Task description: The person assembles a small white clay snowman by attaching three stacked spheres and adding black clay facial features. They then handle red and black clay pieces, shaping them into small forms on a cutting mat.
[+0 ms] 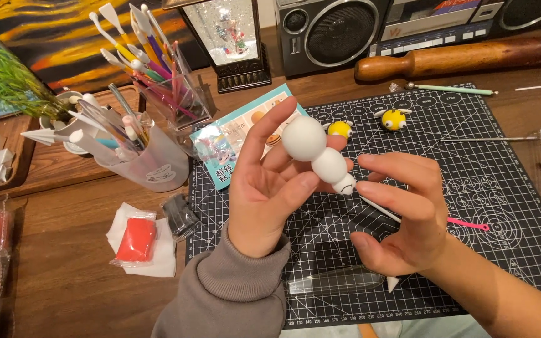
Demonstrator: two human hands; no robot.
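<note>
Home craft desk, as I view it. Gridded cutting mat (471, 188) at centre; cups of modelling tools (151, 81) upper left; wrapped clay blocks (136, 240) lower left. Rolling pin (464, 57) and radio (408, 25) along the top.

A white clay figure (320, 156), red clay block (136, 240), yellow clay bees (394, 119), and black white-gridded cutting mat (502, 188).

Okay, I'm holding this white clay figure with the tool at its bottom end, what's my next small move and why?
Probably press the white tool tip gently into the small end of the white clay figure: the right hand has it touching there, and the left hand braces the figure.
</note>
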